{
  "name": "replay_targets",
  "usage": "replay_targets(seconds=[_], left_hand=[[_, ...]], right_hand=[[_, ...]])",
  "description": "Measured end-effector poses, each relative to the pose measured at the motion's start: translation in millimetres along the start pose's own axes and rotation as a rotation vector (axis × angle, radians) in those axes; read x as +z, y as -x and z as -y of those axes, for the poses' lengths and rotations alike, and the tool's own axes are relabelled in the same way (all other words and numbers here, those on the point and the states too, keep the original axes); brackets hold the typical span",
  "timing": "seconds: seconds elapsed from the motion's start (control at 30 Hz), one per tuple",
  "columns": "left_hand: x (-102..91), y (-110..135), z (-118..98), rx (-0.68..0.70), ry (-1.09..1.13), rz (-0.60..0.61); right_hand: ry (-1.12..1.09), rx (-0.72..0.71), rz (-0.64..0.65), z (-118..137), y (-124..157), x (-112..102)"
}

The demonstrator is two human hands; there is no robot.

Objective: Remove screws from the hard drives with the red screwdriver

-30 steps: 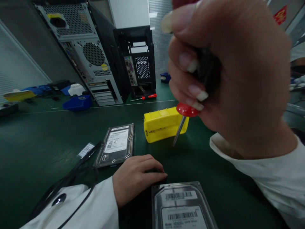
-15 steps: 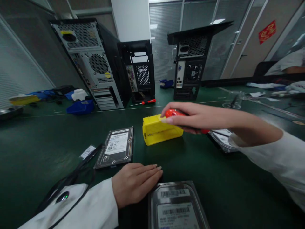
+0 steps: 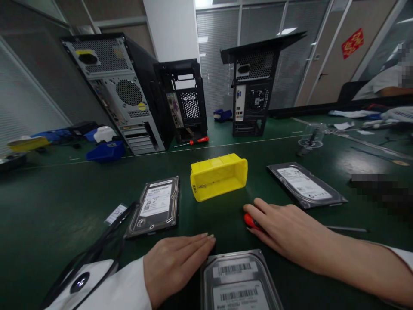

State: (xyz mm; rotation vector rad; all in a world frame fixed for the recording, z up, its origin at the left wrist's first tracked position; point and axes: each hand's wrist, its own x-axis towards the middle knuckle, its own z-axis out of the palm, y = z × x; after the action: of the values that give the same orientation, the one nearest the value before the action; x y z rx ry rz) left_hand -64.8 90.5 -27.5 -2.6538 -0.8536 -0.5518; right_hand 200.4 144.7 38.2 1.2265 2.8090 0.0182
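Has lowered the long red-handled steel screwdriver [image 3: 250, 221], clasped in the right hand [image 3: 285, 232], to the near right of the oblong yellow plastic box [image 3: 214, 163]. Probably setting it down; would next need loosened fingers. Rests left hand [image 3: 176, 263] flat, fingers together, nearer than the box.

Three hard drives [image 3: 155, 206], three computer cases [image 3: 121, 92] — and two screwdrivers [image 3: 250, 221].

Right hand [image 3: 287, 230] holds red-handled screwdriver [image 3: 250, 220], shaft sticking out behind its fingers. Left hand [image 3: 176, 265] palm down, fingertips just beside nearest hard drive [image 3: 240, 280]. Yellow bin [image 3: 213, 163] beyond both hands' fingertips.
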Motion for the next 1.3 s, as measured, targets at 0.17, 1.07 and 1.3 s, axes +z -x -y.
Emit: replay_targets(seconds=[0.17,1.07,1.3], left_hand=[[-9.4,-11.0,3.1,-0.017,-0.032,-0.067],[16.2,-107.7,50.7,0.023,-0.745,0.189],[-10.2,-94.4,55.2,-0.014,-0.611,0.012]], right_hand=[[0.068,0.008,-0.025,7.1,-3.8,2.8],[0.148,0.019,-0.200,5.6,-5.4,14.6],[0.128,-0.027,-0.226,-3.4,-14.3,17.3]])
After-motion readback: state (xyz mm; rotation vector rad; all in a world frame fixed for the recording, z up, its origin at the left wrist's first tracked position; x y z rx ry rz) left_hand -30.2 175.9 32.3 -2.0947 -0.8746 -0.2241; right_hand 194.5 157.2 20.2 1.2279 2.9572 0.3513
